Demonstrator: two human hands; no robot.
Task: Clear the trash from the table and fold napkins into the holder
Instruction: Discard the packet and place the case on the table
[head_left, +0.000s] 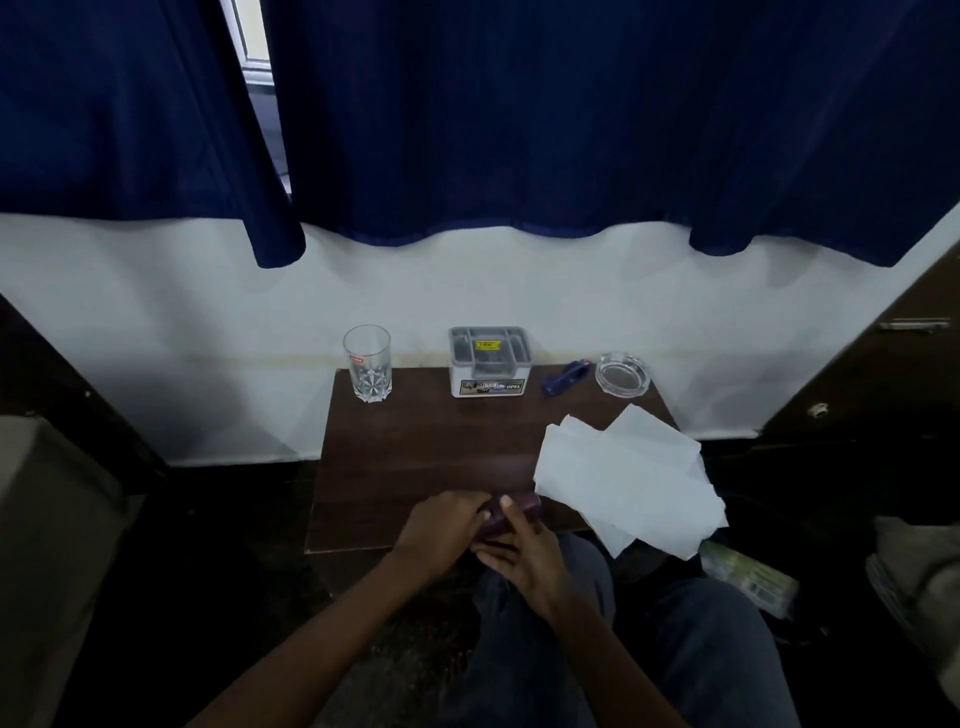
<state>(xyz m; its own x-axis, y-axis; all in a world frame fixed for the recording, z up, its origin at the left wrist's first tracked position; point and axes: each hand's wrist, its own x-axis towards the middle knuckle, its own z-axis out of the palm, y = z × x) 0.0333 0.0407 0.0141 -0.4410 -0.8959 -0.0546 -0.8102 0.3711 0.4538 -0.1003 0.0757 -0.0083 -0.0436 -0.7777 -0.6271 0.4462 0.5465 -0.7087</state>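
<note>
A small dark wrapper is held at the table's near edge, pinched between left hand and right hand. The napkins lie loose just right of the grip, overhanging the near right corner, and could be knocked off by the right forearm. The holder sits far, centre.

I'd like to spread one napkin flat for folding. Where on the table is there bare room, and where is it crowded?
The widest bare patch of the table lies between the glass and holder at the back and the hands at the front edge, left of the napkins. Crowded: the back right, with the blue lighter and ashtray, and the napkin-covered right side.
</note>
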